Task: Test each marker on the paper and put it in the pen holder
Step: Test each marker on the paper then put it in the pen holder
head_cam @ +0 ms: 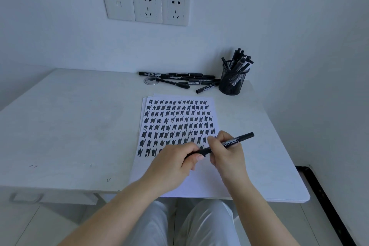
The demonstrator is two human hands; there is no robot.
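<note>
- The marker (221,144) is held over the lower part of the paper (199,183), its long axis running from lower left up to the right.
- The right hand (227,153) is curled round the barrel; the left hand (175,163) pinches the lower-left end, probably the cap.
- The pen holder (232,82) stands well beyond, up and right; open table (69,126) lies to the left.
</note>
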